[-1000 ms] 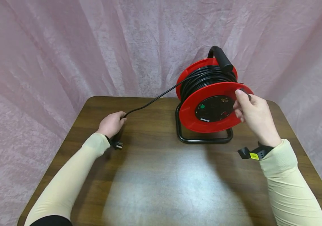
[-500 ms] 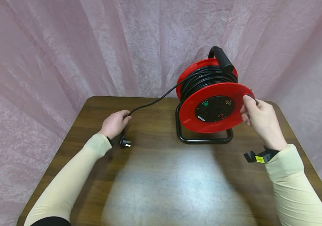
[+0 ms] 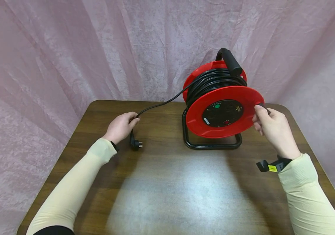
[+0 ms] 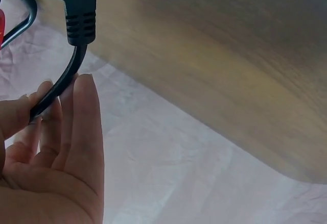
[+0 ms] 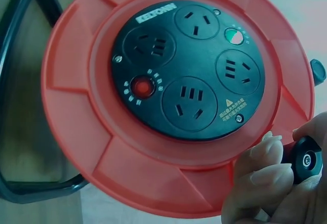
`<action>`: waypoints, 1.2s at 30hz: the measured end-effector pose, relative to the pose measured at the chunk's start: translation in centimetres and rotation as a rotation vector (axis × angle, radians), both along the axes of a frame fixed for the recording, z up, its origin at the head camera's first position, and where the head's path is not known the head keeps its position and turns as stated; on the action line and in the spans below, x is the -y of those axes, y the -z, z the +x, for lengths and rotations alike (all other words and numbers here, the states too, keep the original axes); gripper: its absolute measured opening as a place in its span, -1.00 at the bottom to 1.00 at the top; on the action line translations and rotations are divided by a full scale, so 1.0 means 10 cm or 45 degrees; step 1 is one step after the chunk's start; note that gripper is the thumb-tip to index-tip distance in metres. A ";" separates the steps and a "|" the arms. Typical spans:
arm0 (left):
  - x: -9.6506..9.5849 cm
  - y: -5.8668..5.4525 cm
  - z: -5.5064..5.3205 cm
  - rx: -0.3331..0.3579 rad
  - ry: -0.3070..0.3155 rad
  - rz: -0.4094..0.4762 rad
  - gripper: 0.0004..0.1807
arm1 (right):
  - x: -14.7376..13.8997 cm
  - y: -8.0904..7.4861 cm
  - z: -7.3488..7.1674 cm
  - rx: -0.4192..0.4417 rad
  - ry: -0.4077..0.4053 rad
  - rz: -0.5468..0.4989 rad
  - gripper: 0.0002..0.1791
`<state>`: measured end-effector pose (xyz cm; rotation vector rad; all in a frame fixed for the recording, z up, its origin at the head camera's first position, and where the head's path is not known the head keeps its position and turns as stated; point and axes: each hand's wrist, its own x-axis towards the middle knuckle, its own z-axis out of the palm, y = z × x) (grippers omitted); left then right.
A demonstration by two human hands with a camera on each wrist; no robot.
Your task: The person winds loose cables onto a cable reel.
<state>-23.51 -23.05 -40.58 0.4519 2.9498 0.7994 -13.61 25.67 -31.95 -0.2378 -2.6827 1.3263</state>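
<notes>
A red cable reel (image 3: 195,125) stands at the table's back right, wound with black cable. From it the cable (image 3: 162,103) runs left and down to my left hand (image 3: 121,126), which pinches it between thumb and fingers. Just past that hold dangles a black plug (image 3: 136,144), its pins pointing right in the head view; the left wrist view shows its ribbed neck (image 4: 80,29) close up. My right hand (image 3: 274,127) grips the black crank knob (image 5: 306,160) near the rim of the reel's front disc. Fingers partly cover the knob.
The reel rests on a black tube stand (image 3: 211,147), with a black carrying handle (image 3: 232,62) on top. Sockets fill its black centre panel (image 5: 168,112). Beneath is a brown wooden table (image 3: 167,189); a pink curtain (image 3: 155,42) hangs behind.
The reel's front disc has turned clockwise in the head view, my right hand moving right and down with the knob. My left hand has shifted slightly right; the plug has swung right into clearer view.
</notes>
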 end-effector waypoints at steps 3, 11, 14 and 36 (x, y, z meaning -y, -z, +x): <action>0.00 -0.03 -0.01 -0.010 0.005 0.015 -0.68 | -0.02 0.03 0.02 0.011 0.001 0.007 -0.31; -0.07 -0.09 0.01 -0.024 0.037 0.035 -0.61 | -0.07 0.15 0.09 0.070 0.012 -0.016 -0.34; -0.11 -0.11 0.03 -0.029 0.061 0.041 -0.59 | -0.09 0.20 0.12 0.097 0.008 -0.013 -0.32; -0.30 -0.18 0.11 -0.234 0.161 0.019 -0.52 | -0.05 0.47 0.26 0.142 -0.039 -0.051 -0.35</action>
